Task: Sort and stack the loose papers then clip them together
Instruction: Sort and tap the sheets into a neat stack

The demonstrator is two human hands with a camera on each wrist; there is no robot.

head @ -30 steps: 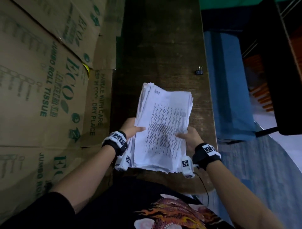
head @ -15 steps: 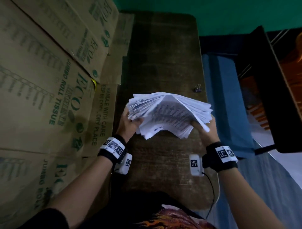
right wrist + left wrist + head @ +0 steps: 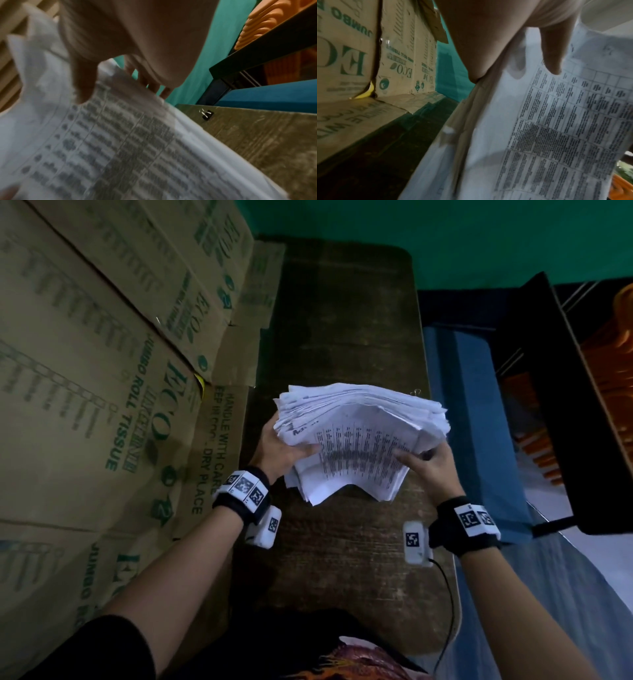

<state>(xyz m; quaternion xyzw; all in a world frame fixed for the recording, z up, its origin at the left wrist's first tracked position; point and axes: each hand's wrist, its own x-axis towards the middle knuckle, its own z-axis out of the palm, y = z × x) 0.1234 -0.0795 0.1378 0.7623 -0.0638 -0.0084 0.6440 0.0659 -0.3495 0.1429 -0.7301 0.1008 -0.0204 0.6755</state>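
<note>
**Paper stack lifted for squaring, clip waiting beyond**

Nearest the body, both wrists carry marker bands, and between them lies a bare stretch of the dark wooden desk (image 3: 342,542). Just past that, the left hand (image 3: 279,448) and right hand (image 3: 426,465) hold the stack of papers (image 3: 359,440) by its two sides, raised off the desk and bowed upward in the middle. Each grip is pinching the sheets: thumb pressed on the printed top page, the other fingers curled underneath, as the wrist views show. Holding at opposite edges probably lets the person tap or shuffle the sheets level, since the edges fan out unevenly and several corners stick out at the near end. The stacking step looks unfinished; nothing is clipped.

Farther on, right behind the stack's far right corner, the binder clip (image 3: 206,115) sits on the desk near its right edge, within easy reach of the right hand for the fastening step. Cardboard boxes (image 3: 102,371) line the left side, and a green wall (image 3: 445,234) closes the far end.
</note>
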